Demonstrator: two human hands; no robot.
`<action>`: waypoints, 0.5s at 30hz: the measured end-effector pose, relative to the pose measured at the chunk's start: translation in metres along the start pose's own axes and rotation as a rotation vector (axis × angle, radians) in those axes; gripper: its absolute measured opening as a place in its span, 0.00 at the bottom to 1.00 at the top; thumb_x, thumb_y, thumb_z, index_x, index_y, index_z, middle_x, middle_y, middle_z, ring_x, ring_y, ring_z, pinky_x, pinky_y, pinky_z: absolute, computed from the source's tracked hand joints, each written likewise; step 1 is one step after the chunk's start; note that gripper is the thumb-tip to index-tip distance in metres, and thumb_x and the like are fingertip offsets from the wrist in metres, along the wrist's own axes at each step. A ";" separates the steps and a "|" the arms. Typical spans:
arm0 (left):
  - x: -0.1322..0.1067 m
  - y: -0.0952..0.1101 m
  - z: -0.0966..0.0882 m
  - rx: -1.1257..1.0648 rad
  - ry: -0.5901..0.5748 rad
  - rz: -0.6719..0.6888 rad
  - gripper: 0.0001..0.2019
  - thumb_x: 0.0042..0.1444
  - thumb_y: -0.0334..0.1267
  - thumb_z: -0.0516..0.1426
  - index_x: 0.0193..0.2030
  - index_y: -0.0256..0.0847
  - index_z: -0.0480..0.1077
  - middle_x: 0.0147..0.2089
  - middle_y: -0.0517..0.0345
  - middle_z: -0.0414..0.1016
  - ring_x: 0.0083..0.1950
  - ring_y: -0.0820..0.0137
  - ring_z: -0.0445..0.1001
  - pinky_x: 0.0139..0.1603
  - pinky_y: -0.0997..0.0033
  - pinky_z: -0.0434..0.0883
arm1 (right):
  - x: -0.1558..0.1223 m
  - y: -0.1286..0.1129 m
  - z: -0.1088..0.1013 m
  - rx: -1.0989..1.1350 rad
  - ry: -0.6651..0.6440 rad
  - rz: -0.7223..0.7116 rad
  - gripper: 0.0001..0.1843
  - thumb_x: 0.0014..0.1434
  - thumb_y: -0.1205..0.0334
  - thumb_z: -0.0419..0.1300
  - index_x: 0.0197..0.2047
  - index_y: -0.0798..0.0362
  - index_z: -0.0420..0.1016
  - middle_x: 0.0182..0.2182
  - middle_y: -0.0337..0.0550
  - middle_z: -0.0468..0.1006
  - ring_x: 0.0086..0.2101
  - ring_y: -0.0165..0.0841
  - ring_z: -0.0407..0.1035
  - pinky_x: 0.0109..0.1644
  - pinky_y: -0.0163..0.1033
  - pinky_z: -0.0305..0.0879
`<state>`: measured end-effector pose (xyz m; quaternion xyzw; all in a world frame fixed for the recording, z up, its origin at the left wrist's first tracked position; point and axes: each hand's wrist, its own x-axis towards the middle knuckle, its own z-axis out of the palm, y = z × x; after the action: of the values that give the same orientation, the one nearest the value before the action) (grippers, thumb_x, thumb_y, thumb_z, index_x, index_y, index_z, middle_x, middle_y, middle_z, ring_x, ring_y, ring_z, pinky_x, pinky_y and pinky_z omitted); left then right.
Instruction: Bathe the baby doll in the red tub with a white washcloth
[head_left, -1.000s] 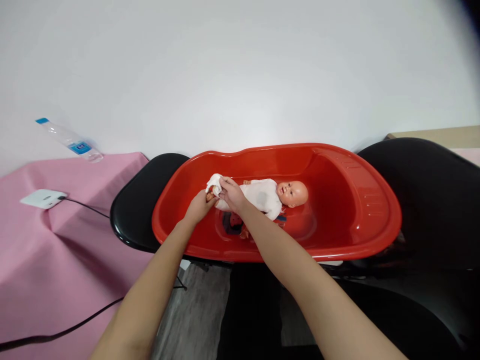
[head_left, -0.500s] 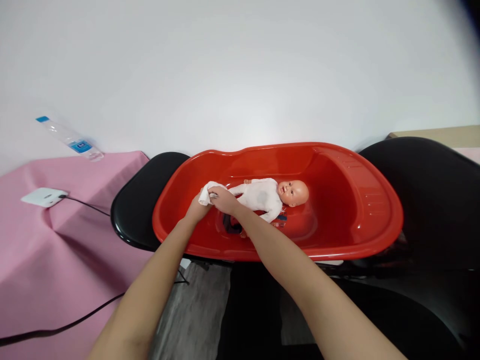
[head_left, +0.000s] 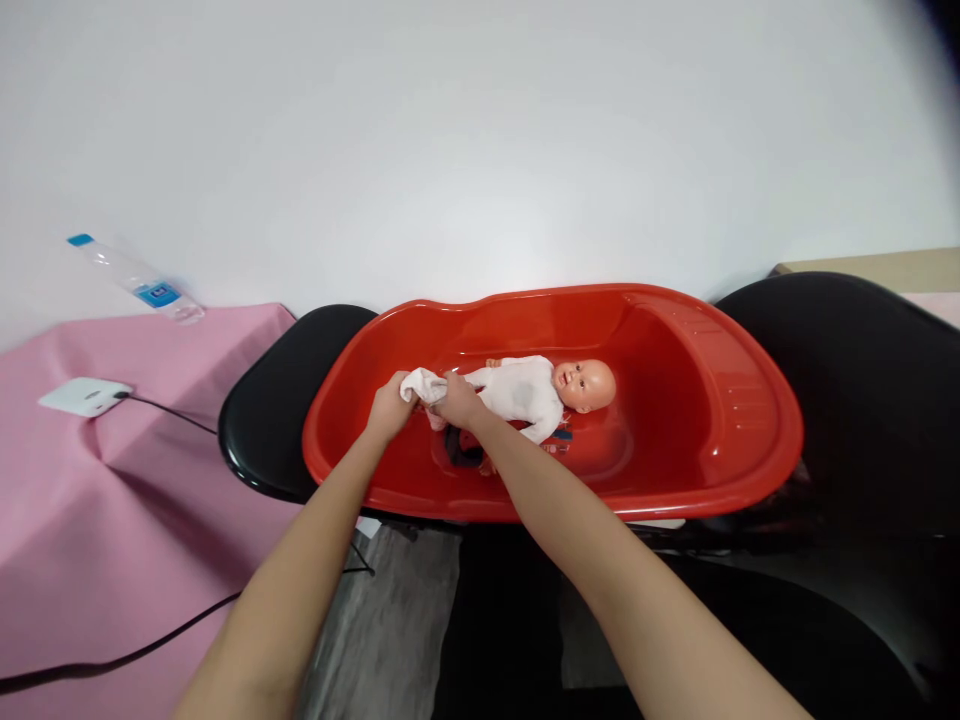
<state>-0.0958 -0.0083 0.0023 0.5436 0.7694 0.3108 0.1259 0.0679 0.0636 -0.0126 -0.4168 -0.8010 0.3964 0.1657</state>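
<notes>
A baby doll (head_left: 521, 388) with a white body lies on its back in a red baby bathtub (head_left: 757, 420), its head to the right. Over the doll's leg end, a small white cloth (head_left: 422, 385) is stretched between my two hands. My left hand (head_left: 390, 406) is closed on the cloth's left side. The right edge of the cloth is pinched in my right hand (head_left: 456, 402). Part of the doll's legs and feet is hidden behind the cloth and my right hand. A grey round patch marks the doll's chest.
Black stools or chairs flank the tub, a left seat (head_left: 262, 420) and a right one (head_left: 862, 400). A pink-covered table (head_left: 150, 520) on the left bears a white device (head_left: 86, 396) with a black cable. A clear bottle (head_left: 142, 282) leans by the white wall.
My hands have moved apart, left hand leftward and right hand slightly rightward. The cloth, bunched up before, is now pulled out between them. The doll has stayed in place.
</notes>
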 end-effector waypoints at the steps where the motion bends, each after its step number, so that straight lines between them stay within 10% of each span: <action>1: -0.001 0.002 -0.001 -0.001 0.002 -0.007 0.17 0.64 0.51 0.56 0.48 0.41 0.75 0.47 0.46 0.85 0.46 0.55 0.84 0.48 0.62 0.75 | 0.001 0.003 0.001 -0.029 -0.029 0.054 0.34 0.63 0.52 0.70 0.67 0.58 0.74 0.62 0.59 0.80 0.58 0.48 0.76 0.56 0.44 0.71; 10: -0.003 0.007 0.000 0.013 0.048 -0.069 0.18 0.62 0.52 0.59 0.52 0.42 0.72 0.48 0.45 0.85 0.47 0.52 0.84 0.46 0.62 0.75 | 0.001 0.006 0.001 -0.149 -0.127 0.052 0.27 0.69 0.48 0.65 0.67 0.50 0.79 0.64 0.57 0.81 0.64 0.55 0.73 0.69 0.57 0.63; 15: -0.001 0.009 0.001 0.010 0.102 -0.061 0.22 0.67 0.57 0.54 0.52 0.41 0.75 0.47 0.43 0.85 0.50 0.49 0.84 0.50 0.59 0.76 | 0.001 0.007 -0.001 -0.046 -0.066 -0.066 0.34 0.67 0.48 0.69 0.72 0.46 0.72 0.57 0.49 0.85 0.56 0.48 0.78 0.61 0.47 0.69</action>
<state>-0.0879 -0.0073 0.0072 0.5042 0.7924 0.3304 0.0934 0.0719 0.0671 -0.0175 -0.3805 -0.8283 0.3858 0.1423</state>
